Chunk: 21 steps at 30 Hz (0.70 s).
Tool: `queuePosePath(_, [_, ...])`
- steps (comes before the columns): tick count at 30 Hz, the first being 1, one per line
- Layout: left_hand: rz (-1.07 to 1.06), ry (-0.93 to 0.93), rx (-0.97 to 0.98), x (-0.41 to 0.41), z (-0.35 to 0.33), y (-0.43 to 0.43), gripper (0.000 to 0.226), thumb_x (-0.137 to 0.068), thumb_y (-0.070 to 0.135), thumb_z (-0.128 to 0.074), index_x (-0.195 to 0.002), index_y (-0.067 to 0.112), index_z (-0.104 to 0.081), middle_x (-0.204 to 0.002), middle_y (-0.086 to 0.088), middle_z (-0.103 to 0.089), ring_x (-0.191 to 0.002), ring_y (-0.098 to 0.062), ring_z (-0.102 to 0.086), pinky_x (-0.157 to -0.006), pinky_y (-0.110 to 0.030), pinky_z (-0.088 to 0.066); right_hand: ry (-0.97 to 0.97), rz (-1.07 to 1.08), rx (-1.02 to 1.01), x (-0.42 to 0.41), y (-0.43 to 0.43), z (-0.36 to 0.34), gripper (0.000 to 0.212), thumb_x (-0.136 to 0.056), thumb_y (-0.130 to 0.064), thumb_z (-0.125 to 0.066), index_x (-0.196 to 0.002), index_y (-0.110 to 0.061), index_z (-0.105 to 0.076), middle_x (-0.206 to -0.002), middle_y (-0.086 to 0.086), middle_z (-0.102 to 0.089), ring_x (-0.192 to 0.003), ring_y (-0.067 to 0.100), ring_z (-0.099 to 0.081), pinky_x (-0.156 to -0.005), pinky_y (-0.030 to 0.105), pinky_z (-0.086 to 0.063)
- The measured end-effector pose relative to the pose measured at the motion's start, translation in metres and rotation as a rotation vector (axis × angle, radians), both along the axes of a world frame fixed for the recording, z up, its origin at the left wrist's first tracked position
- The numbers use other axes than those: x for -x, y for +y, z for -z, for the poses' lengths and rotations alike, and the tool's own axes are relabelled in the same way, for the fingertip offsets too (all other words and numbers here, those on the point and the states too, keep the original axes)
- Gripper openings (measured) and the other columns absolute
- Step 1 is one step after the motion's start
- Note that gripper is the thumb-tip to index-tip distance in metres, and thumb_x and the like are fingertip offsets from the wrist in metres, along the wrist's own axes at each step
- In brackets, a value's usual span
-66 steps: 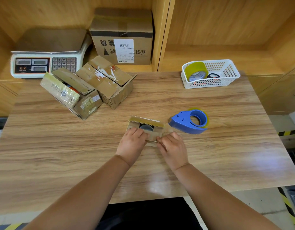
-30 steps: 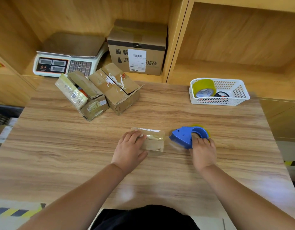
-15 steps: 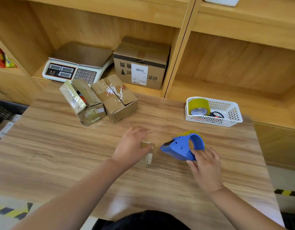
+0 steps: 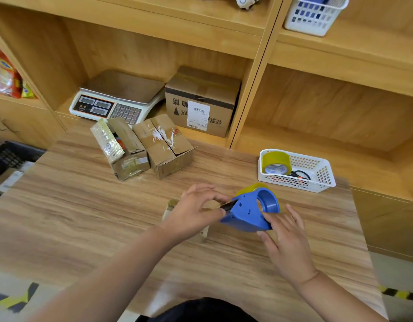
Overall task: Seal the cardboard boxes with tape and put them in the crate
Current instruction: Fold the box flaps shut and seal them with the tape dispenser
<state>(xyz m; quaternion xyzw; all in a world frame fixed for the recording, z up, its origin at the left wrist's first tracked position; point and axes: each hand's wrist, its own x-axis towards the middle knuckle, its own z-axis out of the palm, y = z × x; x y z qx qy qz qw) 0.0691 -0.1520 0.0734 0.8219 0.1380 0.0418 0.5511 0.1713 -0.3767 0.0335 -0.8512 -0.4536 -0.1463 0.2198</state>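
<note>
Holding blue tape dispenser [image 4: 247, 214] in right grip [image 4: 288, 242]; left grip [image 4: 193, 213] pinching tape end [image 4: 213, 204] over small box [image 4: 169, 206].

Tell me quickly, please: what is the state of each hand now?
Left hand: closed, apparently pinching the tape end.
Right hand: closed, holding the blue tape dispenser.

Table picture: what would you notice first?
The bright blue tape dispenser in the middle of the table, gripped by the right hand while the left hand pinches at its front. Then the white basket at the back right with a yellow tape roll inside, and two cardboard boxes at the back left.
</note>
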Motion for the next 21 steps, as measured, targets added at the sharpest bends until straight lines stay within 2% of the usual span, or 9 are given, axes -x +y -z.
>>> queuePosePath(2, [-0.053,0.016,0.158,0.002,-0.002,0.001,0.028,-0.071,0.024,-0.060,-0.095,0.037,-0.069,-0.105,0.031,-0.051,-0.118,0.019,-0.033,-0.105,-0.021,-0.028,0.058,-0.035,0.007,0.001,0.002,-0.004,0.036,-0.096,-0.044,-0.041,-0.110,-0.014,-0.054,-0.094,0.003,-0.067,-0.094,0.014,-0.053,-0.115,0.034,-0.021])
queuePosePath(5, [-0.114,0.033,0.197,0.005,-0.001,0.002,0.029,-0.079,0.004,-0.065,-0.092,0.029,-0.070,-0.103,0.015,-0.057,-0.107,-0.007,-0.053,-0.081,-0.011,-0.043,0.212,-0.050,0.044,0.007,0.003,-0.010,0.046,-0.099,-0.054,-0.025,-0.118,-0.019,-0.048,-0.109,0.005,-0.065,-0.118,0.022,-0.044,-0.114,0.027,-0.018])
queuePosePath(6, [-0.150,0.037,0.187,0.007,0.001,0.002,0.027,-0.080,0.005,-0.068,-0.088,0.031,-0.070,-0.104,0.011,-0.058,-0.100,-0.011,-0.058,-0.078,-0.011,-0.046,0.268,-0.056,0.047,0.010,0.003,-0.010,0.048,-0.098,-0.055,-0.024,-0.121,-0.020,-0.048,-0.114,0.004,-0.062,-0.124,0.023,-0.039,-0.112,0.026,-0.018])
queuePosePath(8, [-0.226,0.052,0.164,0.008,0.004,0.004,0.023,-0.081,0.012,-0.072,-0.076,0.034,-0.071,-0.099,0.012,-0.062,-0.094,-0.012,-0.062,-0.083,-0.021,-0.049,0.342,-0.082,0.040,0.015,0.003,-0.009,0.050,-0.098,-0.055,-0.025,-0.125,-0.019,-0.048,-0.118,-0.002,-0.056,-0.129,0.021,-0.034,-0.109,0.025,-0.019])
queuePosePath(11, [-0.288,0.063,0.240,0.013,0.006,0.005,0.019,-0.083,0.009,-0.070,-0.070,0.023,-0.071,-0.081,0.013,-0.072,-0.082,-0.004,-0.066,-0.082,-0.025,-0.051,0.377,-0.133,0.001,0.025,0.006,-0.018,0.038,-0.096,-0.040,-0.036,-0.131,-0.025,-0.040,-0.118,-0.006,-0.050,-0.122,0.011,-0.038,-0.107,0.017,-0.021])
queuePosePath(13, [-0.335,0.071,0.302,0.017,0.005,0.004,0.017,-0.084,0.007,-0.069,-0.070,0.018,-0.072,-0.077,0.008,-0.073,-0.073,-0.003,-0.066,-0.076,-0.020,-0.050,0.408,-0.143,-0.008,0.031,0.011,-0.025,0.047,-0.087,-0.036,-0.043,-0.133,-0.029,-0.036,-0.114,-0.009,-0.049,-0.112,-0.003,-0.036,-0.100,0.022,-0.029])
queuePosePath(15, [-0.382,0.080,0.333,0.022,0.006,0.005,0.014,-0.084,0.009,-0.069,-0.072,0.015,-0.072,-0.074,0.005,-0.073,-0.070,-0.003,-0.066,-0.069,-0.014,-0.048,0.358,-0.120,0.051,0.034,0.017,-0.029,0.065,-0.076,-0.047,-0.054,-0.135,-0.027,-0.034,-0.109,-0.013,-0.049,-0.105,-0.005,-0.037,-0.094,0.022,-0.028])
queuePosePath(18, [-0.416,0.107,0.343,0.030,0.009,0.010,0.012,-0.084,0.010,-0.069,-0.074,0.013,-0.074,-0.071,0.006,-0.072,-0.065,0.002,-0.063,-0.064,-0.009,-0.045,0.183,-0.118,0.229,0.036,0.025,-0.031,0.094,-0.057,-0.067,-0.062,-0.135,-0.020,-0.038,-0.100,-0.012,-0.051,-0.092,0.005,-0.041,-0.091,0.021,-0.024])
queuePosePath(21, [-0.423,0.167,0.394,0.041,0.015,0.012,0.015,-0.087,0.007,-0.065,-0.075,0.011,-0.073,-0.071,0.004,-0.073,-0.068,-0.001,-0.064,-0.070,-0.015,-0.048,0.089,-0.157,0.322,0.035,0.031,-0.031,0.096,-0.057,-0.071,-0.058,-0.134,-0.017,-0.042,-0.091,-0.010,-0.053,-0.085,0.004,-0.038,-0.085,0.023,-0.027])
